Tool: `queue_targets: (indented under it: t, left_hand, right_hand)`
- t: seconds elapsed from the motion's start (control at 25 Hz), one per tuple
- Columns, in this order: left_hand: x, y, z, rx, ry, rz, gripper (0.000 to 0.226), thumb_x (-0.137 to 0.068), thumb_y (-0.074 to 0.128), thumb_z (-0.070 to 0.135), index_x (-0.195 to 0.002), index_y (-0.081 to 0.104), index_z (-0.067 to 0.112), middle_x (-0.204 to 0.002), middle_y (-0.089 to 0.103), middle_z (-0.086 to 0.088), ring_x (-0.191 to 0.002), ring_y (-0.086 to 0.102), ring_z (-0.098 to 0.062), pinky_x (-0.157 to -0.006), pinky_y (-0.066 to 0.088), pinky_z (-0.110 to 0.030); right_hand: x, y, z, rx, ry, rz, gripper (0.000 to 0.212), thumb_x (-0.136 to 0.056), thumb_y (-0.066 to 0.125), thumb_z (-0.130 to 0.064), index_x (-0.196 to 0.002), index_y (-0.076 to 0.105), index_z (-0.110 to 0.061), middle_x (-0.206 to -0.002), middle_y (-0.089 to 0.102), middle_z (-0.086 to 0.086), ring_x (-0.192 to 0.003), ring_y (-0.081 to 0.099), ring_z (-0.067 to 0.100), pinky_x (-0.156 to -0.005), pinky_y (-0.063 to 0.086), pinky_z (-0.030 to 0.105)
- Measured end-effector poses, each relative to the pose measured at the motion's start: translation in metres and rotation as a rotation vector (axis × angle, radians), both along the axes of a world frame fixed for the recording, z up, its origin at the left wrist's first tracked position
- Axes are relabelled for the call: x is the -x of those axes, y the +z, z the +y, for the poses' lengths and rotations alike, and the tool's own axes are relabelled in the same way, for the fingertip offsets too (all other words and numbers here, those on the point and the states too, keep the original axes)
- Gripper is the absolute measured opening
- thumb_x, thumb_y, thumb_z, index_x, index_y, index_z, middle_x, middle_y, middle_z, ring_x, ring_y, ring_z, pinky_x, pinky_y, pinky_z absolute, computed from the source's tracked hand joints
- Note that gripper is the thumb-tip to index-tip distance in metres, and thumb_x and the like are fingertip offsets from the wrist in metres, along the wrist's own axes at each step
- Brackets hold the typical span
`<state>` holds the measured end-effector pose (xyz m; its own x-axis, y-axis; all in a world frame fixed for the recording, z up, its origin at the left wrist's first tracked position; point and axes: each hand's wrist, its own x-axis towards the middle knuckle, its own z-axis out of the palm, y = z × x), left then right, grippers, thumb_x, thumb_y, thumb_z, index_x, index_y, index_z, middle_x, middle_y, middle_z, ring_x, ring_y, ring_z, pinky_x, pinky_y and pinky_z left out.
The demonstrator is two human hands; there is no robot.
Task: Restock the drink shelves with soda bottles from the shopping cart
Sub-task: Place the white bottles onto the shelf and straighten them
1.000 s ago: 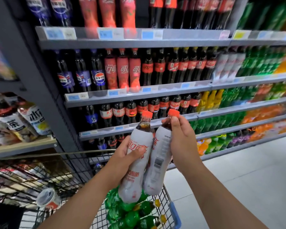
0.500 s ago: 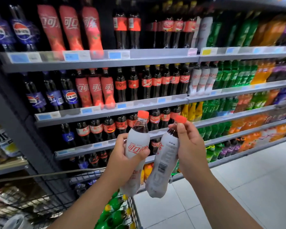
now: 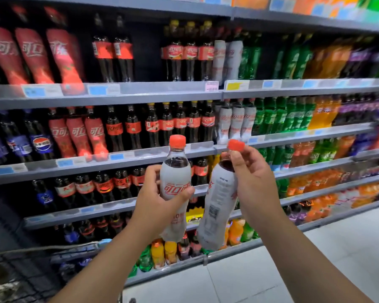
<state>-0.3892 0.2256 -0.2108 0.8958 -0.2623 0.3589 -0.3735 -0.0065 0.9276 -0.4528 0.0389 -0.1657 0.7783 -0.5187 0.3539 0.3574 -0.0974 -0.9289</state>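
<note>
As left bottle (image 3: 176,173) stands, right bottle (image 3: 217,204) seemingly tilts.

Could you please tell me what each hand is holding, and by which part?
The left hand grips the upright bottle around its middle, over the label. The right hand holds the tilted bottle by its neck, near the top.

I see grey metal shelving (image 3: 105,99) filling the whole back wall, several tiers, running off to the right. Blue price tags (image 3: 34,91) sit along the rails, plus one yellow tag (image 3: 236,85). The rows are stocked: red-sleeved colas (image 3: 33,55) upper left, green bottles (image 3: 269,119) mid right, orange bottles (image 3: 322,114) beyond (far right too blurred to read). Pale tiled floor (image 3: 315,259) lower right, seams visible. Light is bright and even. A colourful banner (image 3: 315,5) runs along the top edge.
</note>
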Motion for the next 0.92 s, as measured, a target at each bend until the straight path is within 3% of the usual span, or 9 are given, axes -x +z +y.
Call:
queue_targets:
  t: [0.12,0.48,0.64,0.72,0.92]
  left_hand:
    - [0.002,0.012,-0.031,-0.025,0.012,-0.025,0.062,-0.058,0.083,0.060,-0.107,0.050,0.042,-0.098,0.071,0.016,-0.086,0.072,-0.005,-0.065,0.057,-0.018]
    - [-0.017,0.051,-0.086,-0.052,0.030,-0.149,0.062,-0.060,0.090,0.053,-0.105,0.050,0.038,-0.095,0.071,0.014,-0.084,0.073,-0.007,-0.063,0.057,-0.016]
    - [-0.041,0.066,-0.105,-0.036,0.056,-0.176,0.064,-0.055,0.090,0.058,-0.102,0.050,0.040,-0.097,0.071,0.012,-0.083,0.074,-0.010,-0.063,0.060,-0.022]
    - [-0.055,0.071,-0.114,-0.037,0.059,-0.197,0.062,-0.056,0.090,0.057,-0.101,0.050,0.043,-0.097,0.070,0.016,-0.084,0.073,-0.007,-0.062,0.059,-0.020]
    - [-0.100,0.081,-0.141,-0.042,0.078,-0.236,0.057,-0.060,0.092,0.051,-0.099,0.051,0.043,-0.098,0.069,0.020,-0.085,0.071,-0.002,-0.061,0.054,-0.010]
  right_hand:
    - [0.004,0.010,-0.032,0.014,0.012,-0.009,0.037,-0.085,0.062,-0.051,-0.114,0.068,-0.030,-0.096,0.076,-0.011,-0.090,0.071,0.007,-0.080,0.057,0.031]
    - [-0.004,0.032,-0.093,0.055,-0.029,-0.031,0.015,-0.098,0.062,-0.038,-0.112,0.068,-0.037,-0.100,0.077,-0.013,-0.093,0.073,0.007,-0.079,0.058,0.031]
    - [-0.021,0.046,-0.113,0.063,-0.039,-0.035,0.019,-0.090,0.062,-0.049,-0.108,0.067,-0.044,-0.102,0.076,-0.015,-0.095,0.072,0.006,-0.076,0.058,0.025]
    - [-0.032,0.052,-0.123,0.068,-0.050,-0.038,0.031,-0.084,0.061,-0.056,-0.111,0.067,-0.043,-0.101,0.076,-0.017,-0.094,0.072,0.003,-0.070,0.057,0.021]
    - [-0.072,0.063,-0.149,0.075,-0.058,-0.057,0.013,-0.095,0.063,-0.042,-0.106,0.069,-0.046,-0.098,0.076,-0.015,-0.089,0.072,0.004,-0.063,0.057,0.018]
